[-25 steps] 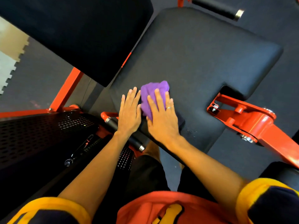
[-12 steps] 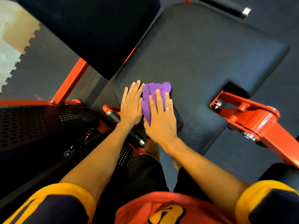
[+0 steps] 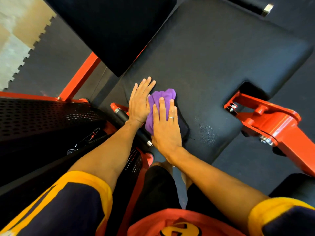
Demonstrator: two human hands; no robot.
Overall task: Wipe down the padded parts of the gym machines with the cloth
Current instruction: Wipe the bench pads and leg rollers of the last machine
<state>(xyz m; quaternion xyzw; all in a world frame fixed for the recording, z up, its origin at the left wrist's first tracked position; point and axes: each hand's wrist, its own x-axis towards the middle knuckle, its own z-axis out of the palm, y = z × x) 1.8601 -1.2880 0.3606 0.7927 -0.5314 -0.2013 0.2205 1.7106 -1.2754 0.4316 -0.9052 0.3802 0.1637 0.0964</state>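
The 2 hands lie flat with straight fingers: the right hand (image 3: 166, 126) presses the purple cloth (image 3: 160, 103) on the black pad (image 3: 213, 65), the left hand (image 3: 139, 103) rests beside it.

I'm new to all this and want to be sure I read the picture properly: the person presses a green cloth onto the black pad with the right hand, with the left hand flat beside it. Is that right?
Not quite: the cloth is purple, not green, as the head view shows. The rest holds: the right hand presses it onto the black pad, and the left hand lies flat beside it.
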